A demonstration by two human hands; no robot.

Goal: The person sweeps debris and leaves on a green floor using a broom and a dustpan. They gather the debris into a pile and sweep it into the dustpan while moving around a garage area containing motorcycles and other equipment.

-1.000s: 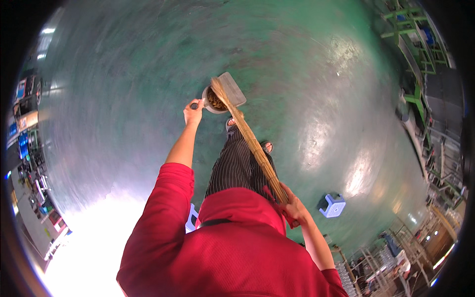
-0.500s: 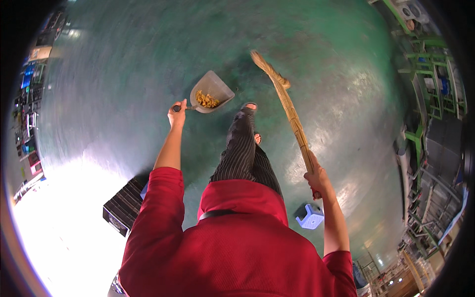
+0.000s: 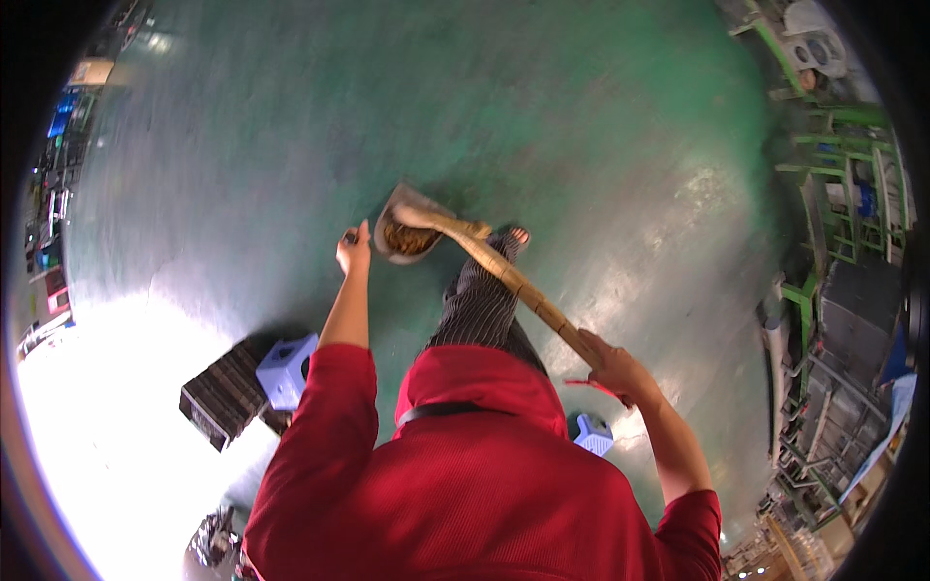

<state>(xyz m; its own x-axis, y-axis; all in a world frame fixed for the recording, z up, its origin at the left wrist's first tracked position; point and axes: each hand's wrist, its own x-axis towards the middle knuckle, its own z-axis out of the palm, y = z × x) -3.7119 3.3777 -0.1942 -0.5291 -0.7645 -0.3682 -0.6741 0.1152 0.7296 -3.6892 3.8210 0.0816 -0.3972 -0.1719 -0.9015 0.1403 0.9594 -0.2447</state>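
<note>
My left hand (image 3: pixel 355 250) is closed round the handle of a dustpan (image 3: pixel 414 191), most of that handle hidden by the fingers. Brownish-yellow scraps (image 3: pixel 405 238) lie in the pan. My right hand (image 3: pixel 620 370) grips a long straw broom (image 3: pixel 523 289) near its upper end, where a red cord hangs. The broom slants up and left across my leg, and its blurred head reaches over the pan's opening. Whether the bristles touch the scraps, I cannot tell.
Beside my left arm are a blue plastic stool (image 3: pixel 284 373) and a dark ribbed stack (image 3: pixel 223 392). Another blue stool (image 3: pixel 593 435) stands behind me on the right. Green metal racks (image 3: pixel 843 145) line the right side. My sandalled foot (image 3: pixel 519 236) is on the green floor (image 3: pixel 601 116).
The broom has swung left, its head going from the floor at the right to over the dustpan. The dustpan has come nearer to me. My feet have moved a little.
</note>
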